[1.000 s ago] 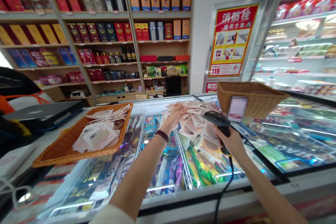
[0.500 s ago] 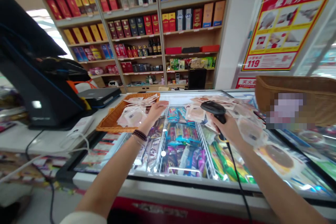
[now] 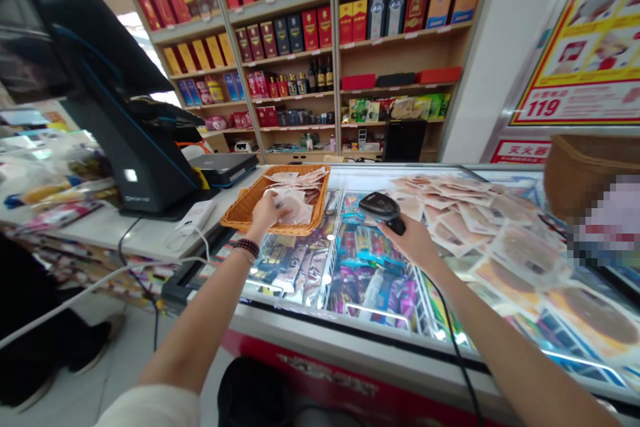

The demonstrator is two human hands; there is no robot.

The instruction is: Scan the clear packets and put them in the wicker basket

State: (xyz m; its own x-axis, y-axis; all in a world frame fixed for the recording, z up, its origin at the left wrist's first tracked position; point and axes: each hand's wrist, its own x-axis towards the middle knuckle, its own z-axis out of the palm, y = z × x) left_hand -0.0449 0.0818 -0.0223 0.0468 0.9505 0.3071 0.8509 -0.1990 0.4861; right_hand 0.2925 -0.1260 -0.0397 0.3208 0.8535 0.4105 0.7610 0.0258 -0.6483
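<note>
My left hand (image 3: 263, 211) pinches a clear packet (image 3: 293, 205) over the flat basket (image 3: 235, 215) on the freezer lid (image 3: 350, 177). My right hand (image 3: 413, 243) grips a black scanner (image 3: 383, 208), fingers closed round its handle, near loose packets (image 3: 480, 227).

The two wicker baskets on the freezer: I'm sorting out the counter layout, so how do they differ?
The flat basket at the left is shallow, light orange and holds clear packets; the left hand reaches into it. The deep basket at the right edge is taller and darker brown, cut off by the frame, its contents hidden. Both are woven and sit on the freezer lid.
</note>
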